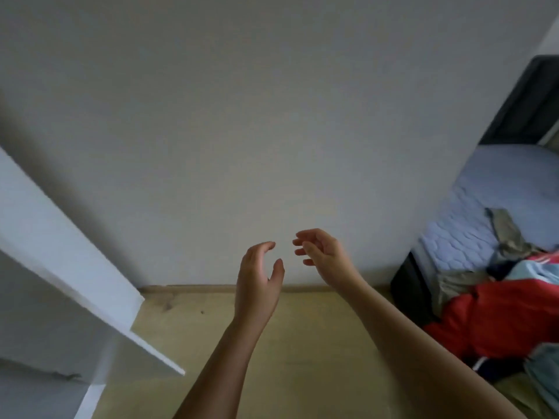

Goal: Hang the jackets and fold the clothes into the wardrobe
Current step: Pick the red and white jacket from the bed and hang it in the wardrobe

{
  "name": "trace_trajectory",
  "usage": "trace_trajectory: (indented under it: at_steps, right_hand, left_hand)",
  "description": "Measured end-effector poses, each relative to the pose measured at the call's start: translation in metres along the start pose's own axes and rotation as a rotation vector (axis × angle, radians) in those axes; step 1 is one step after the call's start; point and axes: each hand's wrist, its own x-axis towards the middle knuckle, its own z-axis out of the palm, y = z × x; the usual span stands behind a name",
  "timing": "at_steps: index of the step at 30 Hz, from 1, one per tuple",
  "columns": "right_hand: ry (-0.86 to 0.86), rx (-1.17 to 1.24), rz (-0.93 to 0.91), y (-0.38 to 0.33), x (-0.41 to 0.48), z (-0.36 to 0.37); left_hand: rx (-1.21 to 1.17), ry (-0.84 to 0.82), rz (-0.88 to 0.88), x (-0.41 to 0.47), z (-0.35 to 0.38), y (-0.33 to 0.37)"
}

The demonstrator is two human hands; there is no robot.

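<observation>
Red jacket (496,316) crumpled on bed; left hand (257,282), right hand (323,255) empty, fingers loose.

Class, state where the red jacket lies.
In the head view, the red jacket lies at the right edge, heaped on the bed beside a light blue garment, right of the right hand.

The wall (242,116) is showing plain grey-white. The floor (302,343) is presenting pale yellowish wood grain. The wardrobe panel (60,252) is reading white. The mattress (462,237) is showing pale lilac-blue quilting. The jacket (499,316) is showing red; a light blue garment (535,272) and an olive garment (505,231) are also showing.
</observation>
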Motion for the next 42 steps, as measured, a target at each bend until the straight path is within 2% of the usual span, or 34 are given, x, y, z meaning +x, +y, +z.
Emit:
trace_trajectory:
  at_steps: [8, 17, 24, 28, 31, 38, 42]
  right_hand:
    - [0.348, 0.007, 0.186, 0.070, -0.058, -0.191]
    - [0.773, 0.031, 0.423, 0.150, -0.097, -0.357]
    - [1.037, 0.094, 0.611, 0.203, -0.113, -0.474]
    - [1.106, 0.095, 0.736, 0.241, -0.139, -0.518]
    - [1.134, 0.093, 0.841, 0.278, -0.160, -0.551]
    - [0.981, 0.055, 1.111, 0.388, -0.195, -0.643]
    - [0.875, -0.016, 1.223, 0.449, -0.206, -0.675]
  left_hand:
    - [-0.127, -0.326, 0.137, -0.011, 0.178, 0.096]
    - [-0.174, -0.670, 0.282, 0.016, 0.378, 0.166]
    - [-0.173, -1.032, 0.480, 0.044, 0.535, 0.238]
    - [-0.094, -1.192, 0.592, 0.035, 0.611, 0.268]
    - [-0.012, -1.311, 0.598, 0.017, 0.667, 0.283]
    - [0.142, -1.420, 0.486, -0.032, 0.812, 0.295]
    - [0.384, -1.461, 0.561, -0.056, 0.884, 0.265]
